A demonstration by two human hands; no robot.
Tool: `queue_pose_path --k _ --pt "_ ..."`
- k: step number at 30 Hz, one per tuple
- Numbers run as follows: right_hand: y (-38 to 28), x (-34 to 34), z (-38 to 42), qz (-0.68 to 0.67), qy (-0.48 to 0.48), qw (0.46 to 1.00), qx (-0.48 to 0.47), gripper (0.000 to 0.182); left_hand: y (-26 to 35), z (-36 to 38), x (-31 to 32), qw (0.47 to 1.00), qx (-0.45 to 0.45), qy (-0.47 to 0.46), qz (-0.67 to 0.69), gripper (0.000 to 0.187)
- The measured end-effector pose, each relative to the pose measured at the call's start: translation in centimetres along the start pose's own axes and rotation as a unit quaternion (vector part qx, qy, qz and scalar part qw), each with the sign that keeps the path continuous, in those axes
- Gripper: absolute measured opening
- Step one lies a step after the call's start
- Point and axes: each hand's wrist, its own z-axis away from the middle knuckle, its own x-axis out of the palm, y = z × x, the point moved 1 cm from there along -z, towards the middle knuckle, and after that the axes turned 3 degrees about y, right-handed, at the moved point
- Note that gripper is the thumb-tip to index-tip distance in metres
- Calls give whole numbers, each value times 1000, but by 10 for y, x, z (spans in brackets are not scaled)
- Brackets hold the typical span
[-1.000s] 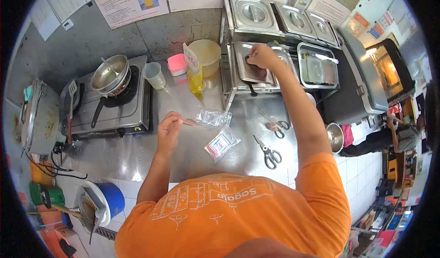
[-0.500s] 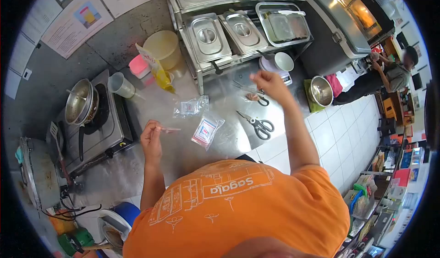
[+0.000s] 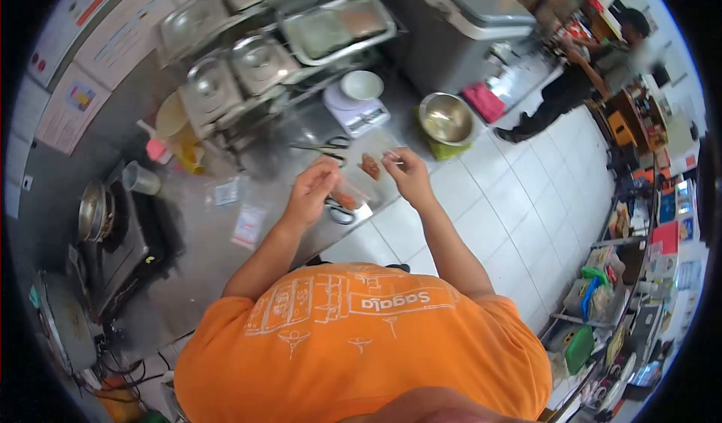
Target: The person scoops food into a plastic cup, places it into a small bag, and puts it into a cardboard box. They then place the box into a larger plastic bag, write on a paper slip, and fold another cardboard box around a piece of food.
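My left hand (image 3: pixel 312 190) is closed on a small clear plastic bag (image 3: pixel 353 190), with something reddish showing at it. To the right, my right hand (image 3: pixel 407 175) has its fingers pinched together near a reddish-brown food piece (image 3: pixel 370 166); something small and pale shows at the fingertips, too small to name. One pair of scissors (image 3: pixel 336 143) lies behind my left hand. Another pair (image 3: pixel 341 214) is partly hidden beneath the bag. Two plastic packets, one (image 3: pixel 226 192) behind the other (image 3: pixel 247 226), lie to the left on the steel table (image 3: pixel 203 272).
A white scale (image 3: pixel 366 118) holds a white bowl (image 3: pixel 362 85). A metal bowl (image 3: pixel 447 119) stands at the table's right end. Lidded steel trays (image 3: pixel 259 63) are on a rack behind. A stove (image 3: pixel 124 246) is at left; another person (image 3: pixel 564 84) stands at upper right.
The view has swung right. My left hand has moved right with the plastic, over the scissors. My right hand has come down beside the food piece, nearer my left hand.
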Motion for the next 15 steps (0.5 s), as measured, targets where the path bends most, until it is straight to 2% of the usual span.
queue_pose_path --k 2,3,4,6,8,9,12,14,15 --pt "-26 -75 20 -42 26 998 33 11 -27 -16 82 983 -115 -64 127 10" --pt "-33 -114 32 -89 42 993 64 9 -39 -24 127 980 -121 -83 135 10" --pt "-38 -151 41 -81 65 992 64 9 -50 -32 173 976 -113 -97 157 12" --pt "-45 -220 61 23 122 992 -13 7 -72 -43 263 966 -117 -137 186 13" --pt "-45 -283 81 55 160 986 3 7 -88 -52 344 952 -116 -137 247 15" --pt "-43 -311 87 43 168 985 12 6 -94 -57 376 946 -125 -160 253 15" --pt "-20 -389 98 18 198 980 33 9 -118 -65 453 919 -259 -173 241 18" --pt "0 -437 93 -56 173 983 22 13 -147 -76 495 919 -247 -200 233 19" --pt "16 -455 89 -98 185 977 36 16 -163 -83 514 933 -239 -196 186 19"
